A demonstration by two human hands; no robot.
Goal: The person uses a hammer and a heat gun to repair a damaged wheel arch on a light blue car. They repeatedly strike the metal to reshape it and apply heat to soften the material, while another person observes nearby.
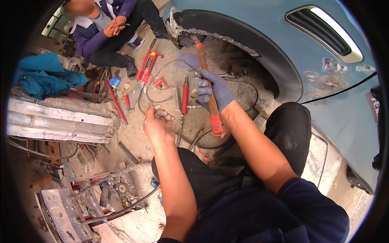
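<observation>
My right hand [216,89], in a grey-blue work glove, is closed around the wooden handle of a hammer [203,60]. Red wrapping covers the handle's lower end and the part below the dark head, which lies by the torn edge of the wheel arch. To its left, my bare left hand [160,123] is raised with the palm turned up. Its fingers are loosely curled, the thumb stands apart, and I see nothing in it. Just beyond, between the hands, a red hydraulic cylinder [185,97] lies on the dusty floor.
A blue-grey car body [259,20] with a black wheel-arch liner [243,34] and scraped paint fills the right. A red hydraulic hand pump [148,67] and black hoses lie ahead. A person [101,32] sits far left with clasped hands. Metal scrap [60,121] crowds the left.
</observation>
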